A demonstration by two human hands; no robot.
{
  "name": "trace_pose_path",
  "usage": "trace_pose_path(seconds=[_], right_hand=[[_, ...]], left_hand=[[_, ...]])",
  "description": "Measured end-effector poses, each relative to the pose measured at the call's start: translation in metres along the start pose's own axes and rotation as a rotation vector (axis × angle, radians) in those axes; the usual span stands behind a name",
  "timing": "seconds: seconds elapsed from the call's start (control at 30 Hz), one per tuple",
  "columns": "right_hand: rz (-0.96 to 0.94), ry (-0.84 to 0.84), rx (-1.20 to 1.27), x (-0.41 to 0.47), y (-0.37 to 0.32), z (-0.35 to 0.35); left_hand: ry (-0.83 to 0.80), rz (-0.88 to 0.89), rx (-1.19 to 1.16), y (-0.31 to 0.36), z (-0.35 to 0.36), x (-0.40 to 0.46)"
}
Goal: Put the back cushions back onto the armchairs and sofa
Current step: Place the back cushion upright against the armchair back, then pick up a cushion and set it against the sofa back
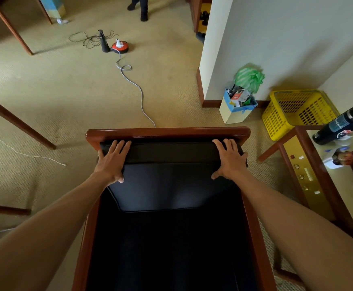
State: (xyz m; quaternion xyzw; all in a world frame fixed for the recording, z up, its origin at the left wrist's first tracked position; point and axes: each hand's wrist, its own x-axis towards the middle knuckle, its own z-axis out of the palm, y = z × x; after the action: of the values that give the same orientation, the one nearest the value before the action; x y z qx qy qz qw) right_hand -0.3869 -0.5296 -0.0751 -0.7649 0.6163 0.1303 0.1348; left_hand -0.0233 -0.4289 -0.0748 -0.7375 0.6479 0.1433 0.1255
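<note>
I have both hands on the dark, smooth rectangular back cushion [171, 181], which stands against the backrest of the armchair with the reddish-brown wooden frame [167, 132]. My left hand [112, 160] lies flat on its upper left corner, fingers straight and spread, thumb down the front face. My right hand [229, 159] presses the upper right corner the same way. Beyond my right hand, by the wall, sits a yellow perforated plastic basket [297, 110]; just right of it a dark bottle [341, 124] stands on a side table.
</note>
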Motion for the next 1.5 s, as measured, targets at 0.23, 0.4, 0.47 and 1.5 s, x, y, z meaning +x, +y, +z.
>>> trace_pose_path(seconds=[0.23, 0.4, 0.47, 1.5], right_hand=[[-0.066, -0.186, 0.010, -0.026, -0.010, -0.052], [-0.040, -0.029, 0.261, -0.095, 0.001, -0.129], [0.009, 0.043, 0.332, -0.138, 0.014, -0.158], [1.394, 0.641, 0.527, -1.171, 0.355, -0.003]], left_hand=[[-0.090, 0.024, -0.106, 0.027, -0.059, -0.018], [0.020, 0.190, -0.255, 0.093, -0.156, -0.057], [0.115, 0.254, -0.363, 0.129, -0.195, -0.086], [-0.139, 1.873, -0.114, 0.833, -0.106, -0.856]])
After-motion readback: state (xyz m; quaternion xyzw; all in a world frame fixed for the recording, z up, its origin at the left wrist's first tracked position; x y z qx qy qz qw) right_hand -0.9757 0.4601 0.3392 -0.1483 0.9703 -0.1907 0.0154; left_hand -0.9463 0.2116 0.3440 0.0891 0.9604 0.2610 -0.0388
